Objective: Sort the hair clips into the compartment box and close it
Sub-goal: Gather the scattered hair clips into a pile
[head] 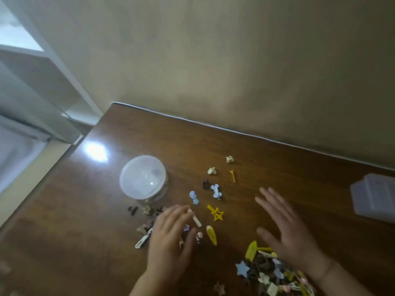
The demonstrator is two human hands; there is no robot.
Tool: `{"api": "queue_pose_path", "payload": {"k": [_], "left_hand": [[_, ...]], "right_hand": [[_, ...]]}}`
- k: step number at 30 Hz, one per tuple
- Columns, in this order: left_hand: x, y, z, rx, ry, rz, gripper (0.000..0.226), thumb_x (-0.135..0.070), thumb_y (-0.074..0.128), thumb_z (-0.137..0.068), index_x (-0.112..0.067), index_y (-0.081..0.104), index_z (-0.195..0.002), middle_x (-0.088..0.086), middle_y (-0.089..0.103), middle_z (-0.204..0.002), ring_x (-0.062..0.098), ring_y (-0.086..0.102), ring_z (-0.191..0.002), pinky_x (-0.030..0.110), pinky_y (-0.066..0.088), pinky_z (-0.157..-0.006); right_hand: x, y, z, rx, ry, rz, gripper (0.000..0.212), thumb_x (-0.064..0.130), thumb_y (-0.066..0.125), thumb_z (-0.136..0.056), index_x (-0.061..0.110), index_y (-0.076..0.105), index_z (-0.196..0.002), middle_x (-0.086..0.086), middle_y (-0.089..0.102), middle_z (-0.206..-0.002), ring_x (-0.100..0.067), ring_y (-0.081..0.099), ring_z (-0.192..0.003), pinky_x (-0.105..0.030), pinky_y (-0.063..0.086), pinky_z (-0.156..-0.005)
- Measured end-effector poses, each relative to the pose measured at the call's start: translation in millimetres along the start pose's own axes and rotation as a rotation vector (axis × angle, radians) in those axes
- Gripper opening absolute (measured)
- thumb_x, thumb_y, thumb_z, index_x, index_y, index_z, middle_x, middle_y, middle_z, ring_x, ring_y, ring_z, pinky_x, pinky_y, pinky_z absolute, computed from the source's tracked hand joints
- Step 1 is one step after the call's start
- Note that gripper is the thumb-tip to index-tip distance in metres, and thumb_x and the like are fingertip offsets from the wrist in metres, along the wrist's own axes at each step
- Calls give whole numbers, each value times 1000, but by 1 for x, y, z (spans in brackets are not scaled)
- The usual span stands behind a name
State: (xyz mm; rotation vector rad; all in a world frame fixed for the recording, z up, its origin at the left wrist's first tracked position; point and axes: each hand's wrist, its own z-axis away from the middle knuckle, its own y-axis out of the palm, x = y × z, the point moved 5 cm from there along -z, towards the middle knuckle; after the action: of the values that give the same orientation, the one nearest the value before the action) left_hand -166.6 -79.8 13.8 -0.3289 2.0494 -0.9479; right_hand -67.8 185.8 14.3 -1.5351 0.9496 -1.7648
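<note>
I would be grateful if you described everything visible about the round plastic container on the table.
The round container is translucent, whitish plastic, capped by a smooth lid that catches a small glint of light. It stands upright on the brown wooden table, left of the scattered clips, beyond the left hand. Brownish contents show faintly through its side wall. Neither hand touches it; small brown clips lie at its near base.
</note>
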Motion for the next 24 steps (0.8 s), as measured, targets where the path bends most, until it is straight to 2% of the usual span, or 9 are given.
{"api": "queue_pose_path", "payload": {"k": [2,4,7,10,12,14,17,21,24], "left_hand": [[41,-32,10,-143,-124,-143,40,-39,51,-97,-10,72,-113,6,68,-123,33,61,-115,50,45,-101],[78,-47,20,-156,-256,-244,42,-39,52,-92,-8,70,-116,11,64,-126,40,58,-116,51,41,-104],[113,-41,20,-5,-486,-258,66,-53,43,-90,-10,53,-140,13,49,-150,37,40,-140,50,26,-118],[116,-24,16,135,-596,-272,92,-71,25,-88,-10,26,-157,7,24,-166,26,11,-156,42,2,-124],[108,-18,19,147,-590,-250,97,-77,15,-88,-11,17,-159,4,15,-169,21,0,-157,38,-4,-125],[96,-15,25,152,-541,-218,95,-78,8,-90,-14,18,-160,3,14,-169,21,1,-157,38,-2,-125],[74,-2,34,225,-438,-143,85,-75,16,-94,-19,20,-158,-1,16,-167,19,5,-156,39,2,-124],[56,12,32,307,-300,-47,82,-73,29,-95,-26,14,-160,-8,12,-168,11,2,-157,30,-4,-125],[53,18,19,345,-223,-41,81,-73,31,-94,-25,22,-159,-6,14,-169,14,5,-157,32,-2,-126]], "right_hand": [[12,1,-54,-36,-46,76,65,72,26,-90,38,32,-146,11,20,-160,-11,9,-150,-47,20,-119],[22,5,-107,-24,-34,159,73,77,24,-85,37,36,-145,8,20,-161,-14,7,-150,-51,16,-120],[35,17,-164,80,45,214,75,78,23,-79,43,35,-144,10,10,-162,-14,-2,-150,-46,3,-121],[45,34,-185,185,46,242,57,67,39,-90,44,38,-143,12,9,-163,-12,-3,-150,-44,3,-120],[48,43,-181,234,19,240,53,61,44,-91,45,39,-142,13,10,-162,-10,-2,-149,-43,7,-121],[52,49,-165,253,-66,265,53,61,45,-91,46,39,-141,14,14,-161,-8,1,-149,-40,9,-122],[61,57,-133,290,-220,295,54,61,42,-92,43,40,-142,14,17,-160,-8,4,-149,-34,8,-119],[65,73,-82,326,-419,338,48,56,41,-95,38,47,-139,12,25,-158,-12,11,-149,-41,19,-120],[59,75,-39,340,-450,323,42,52,43,-97,37,51,-136,11,27,-158,-14,12,-150,-44,23,-119]]}}
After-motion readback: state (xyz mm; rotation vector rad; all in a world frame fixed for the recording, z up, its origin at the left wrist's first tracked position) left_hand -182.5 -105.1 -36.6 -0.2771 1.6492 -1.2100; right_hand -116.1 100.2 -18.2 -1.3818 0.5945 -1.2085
